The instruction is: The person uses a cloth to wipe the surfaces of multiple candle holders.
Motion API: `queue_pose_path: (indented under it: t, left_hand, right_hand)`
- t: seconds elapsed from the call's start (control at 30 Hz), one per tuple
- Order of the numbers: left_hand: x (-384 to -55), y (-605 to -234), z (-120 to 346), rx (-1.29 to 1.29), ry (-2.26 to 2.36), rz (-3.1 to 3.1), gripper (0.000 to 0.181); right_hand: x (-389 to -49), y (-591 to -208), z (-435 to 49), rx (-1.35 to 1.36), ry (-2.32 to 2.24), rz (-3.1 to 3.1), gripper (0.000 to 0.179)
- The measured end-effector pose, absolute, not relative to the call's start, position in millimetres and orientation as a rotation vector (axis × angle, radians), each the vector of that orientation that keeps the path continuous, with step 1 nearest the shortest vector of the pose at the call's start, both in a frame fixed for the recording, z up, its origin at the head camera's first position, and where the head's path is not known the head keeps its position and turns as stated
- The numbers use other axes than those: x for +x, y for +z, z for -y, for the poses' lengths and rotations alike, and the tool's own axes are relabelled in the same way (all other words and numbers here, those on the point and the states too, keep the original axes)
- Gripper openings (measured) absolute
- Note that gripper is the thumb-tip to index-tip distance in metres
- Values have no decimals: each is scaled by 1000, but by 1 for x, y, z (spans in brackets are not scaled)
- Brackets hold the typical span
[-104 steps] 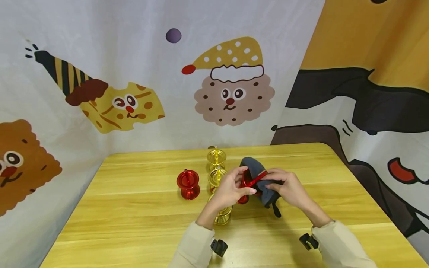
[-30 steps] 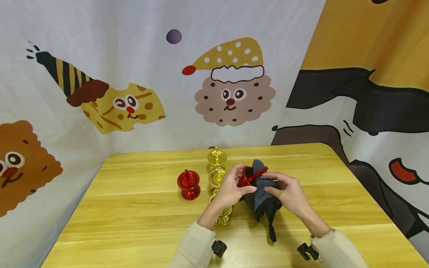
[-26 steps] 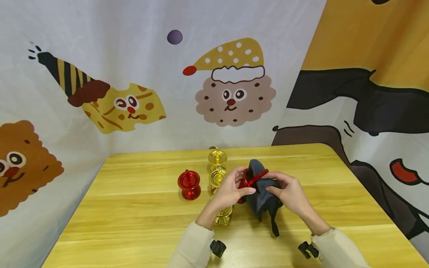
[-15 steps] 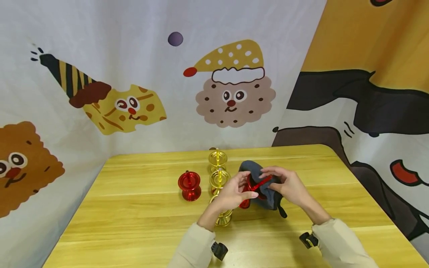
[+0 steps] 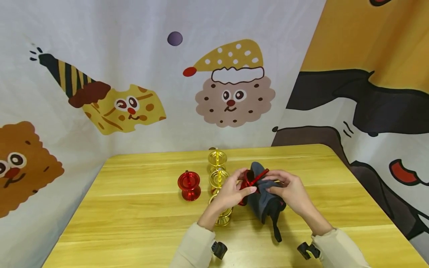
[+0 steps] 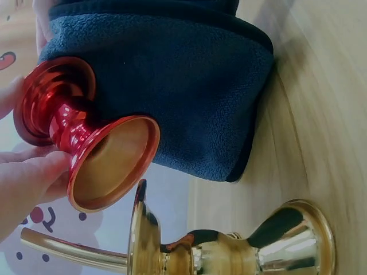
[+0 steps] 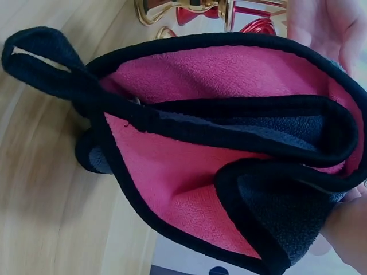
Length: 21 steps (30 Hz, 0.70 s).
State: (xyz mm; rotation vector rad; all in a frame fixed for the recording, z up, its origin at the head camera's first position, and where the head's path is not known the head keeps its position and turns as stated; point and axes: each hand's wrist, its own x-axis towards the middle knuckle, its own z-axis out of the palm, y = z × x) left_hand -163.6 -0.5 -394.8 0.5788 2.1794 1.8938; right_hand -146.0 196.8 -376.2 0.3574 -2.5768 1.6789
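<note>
My left hand (image 5: 232, 190) grips a shiny red candle holder (image 5: 247, 180) by its rim and waist, tilted above the table. In the left wrist view the holder (image 6: 70, 130) shows its hollow, gold-coloured base opening. A thin red rod (image 5: 260, 176) sticks out of it toward my right hand (image 5: 291, 190). That hand pinches a folded cleaning cloth (image 5: 263, 204), which lies against the holder's far side. The cloth is blue-grey; in the right wrist view its pink reverse (image 7: 212, 71), black hem and hanging loop (image 7: 43, 57) show.
Three gold candle holders stand in a row: one at the back (image 5: 217, 158), one in the middle (image 5: 219, 179) and one in front (image 5: 223, 219), partly behind my left wrist. Left of them stands another red candle holder (image 5: 189, 186). All rest on a wooden table (image 5: 134, 212).
The cloth keeps shifting around the held red candle holder. Since half a second ago its loop end has swung down toward me, and the holder's rod has tipped up. The standing holders stay put.
</note>
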Motion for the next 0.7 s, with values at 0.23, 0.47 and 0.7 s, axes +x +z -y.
queue_pose_path:
  t: [0.23,0.47,0.7]
  left_hand:
    - [-161,-394,-2,587,1933,-2181,61]
    - [-159,-389,1,614,1911,-2068,58]
    - [-160,-383,4,636,1817,-2059,57]
  right_hand:
    - [-144,-375,-197,296,1733,2565,36]
    - [-150,-375,-201,408,1607,2578,38]
    - [-160,-372,-210,746,1608,2521,38]
